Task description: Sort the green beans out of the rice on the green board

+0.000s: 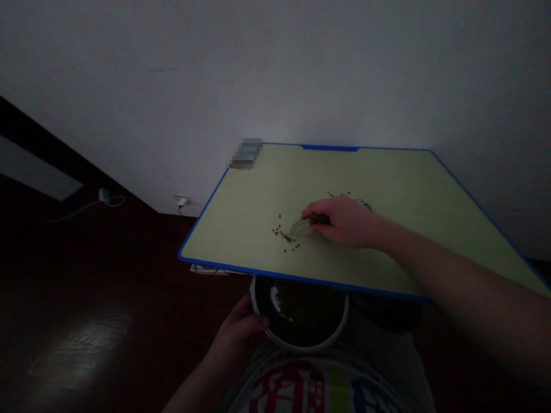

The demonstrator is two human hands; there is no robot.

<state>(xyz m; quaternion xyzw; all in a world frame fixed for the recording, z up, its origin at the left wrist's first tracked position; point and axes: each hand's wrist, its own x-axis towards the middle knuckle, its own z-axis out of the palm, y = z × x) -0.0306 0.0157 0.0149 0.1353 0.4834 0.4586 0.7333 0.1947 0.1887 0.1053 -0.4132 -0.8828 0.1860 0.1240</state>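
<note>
My right hand (340, 221) is closed over the tabletop, its fingers pinching a pale, see-through piece with a curved edge (298, 228). Something dark reddish shows between the fingertips, and the exact kind of the piece is unclear. Small brownish-green grains (287, 238) lie scattered just left of its edge. More grains (365, 204) sit behind the hand, partly covered by it. Below the table's front edge, my left hand (247, 321) grips the left rim of a round bowl (316, 347). The bowl has a white rim and a dark inside, with a greenish mass of grains dimly visible.
The pale folding table (249, 206) has a blue edge and stands against a white wall (275, 74). A blurred-out flat item (247, 154) lies at its back left corner. A plugged-in charger (182, 202) and a cable (81, 212) are at the left. The floor is dark.
</note>
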